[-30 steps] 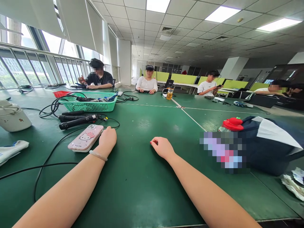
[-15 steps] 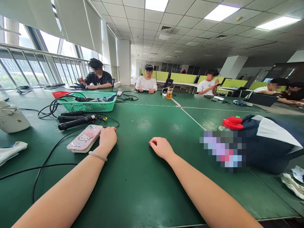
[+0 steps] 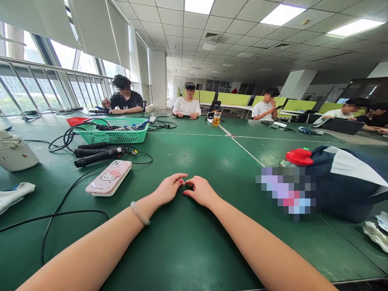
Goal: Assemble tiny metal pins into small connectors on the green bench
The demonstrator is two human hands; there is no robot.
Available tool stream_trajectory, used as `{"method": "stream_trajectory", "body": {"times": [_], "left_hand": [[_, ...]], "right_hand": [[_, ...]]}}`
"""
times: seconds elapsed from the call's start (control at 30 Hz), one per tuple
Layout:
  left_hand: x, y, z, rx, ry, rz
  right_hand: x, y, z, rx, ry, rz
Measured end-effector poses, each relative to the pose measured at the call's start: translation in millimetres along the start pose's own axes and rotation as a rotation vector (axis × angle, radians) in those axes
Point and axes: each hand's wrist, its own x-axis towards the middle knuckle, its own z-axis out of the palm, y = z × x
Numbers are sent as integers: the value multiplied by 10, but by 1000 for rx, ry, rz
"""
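1. Left hand [image 3: 167, 189], back upward over the table, fingers reaching toward the right, slightly spread, with a narrow gap at the thumb; 1 pale bracelet [image 3: 140, 213] at the wrist
2. Right hand [image 3: 202, 190], loosely curled, thumb and forefinger apart by a small gap; its tips meet or nearly meet those of the left hand, contact cannot be told
3. Phone [image 3: 109, 178], 1, in a pink case with cartoon print, back upward, flat on the table to the left of the left hand and apart from it
4. Table [image 3: 182, 250], green top, pale seam lines
5. Black rod-shaped items [image 3: 100, 155], a small group, lying just beyond the phone
6. Green basket [image 3: 113, 135], perforated, holding cables and dark items; red tray [image 3: 77, 121] behind its left end
7. White container [image 3: 18, 153] and a white-and-blue cloth item [image 3: 16, 197], far left
8. Red-lidded bottle [image 3: 299, 157], beside a dark bag [image 3: 342, 194] with 1 white sheet [image 3: 353, 167] on it, right side
9. Amber bottle [image 3: 216, 119], upright, farther back
10. Co-worker in black [image 3: 127, 100] and co-worker in a white top [image 3: 187, 107], seated at the far side
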Motion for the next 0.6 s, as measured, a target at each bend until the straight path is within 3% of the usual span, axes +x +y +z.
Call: {"method": "stream_trajectory", "body": {"times": [0.17,0.37,0.6], "left_hand": [[-114,126,146,-267,-154,93],[-101,129,58,-488,-93,-23],[-34,-32,-28,-134,33,-69]], "right_hand": [[6,7,-5,42,-37,-73],[13,13,9,33,-18,-29],[-31,15,-124,45,-40,-12]]}}
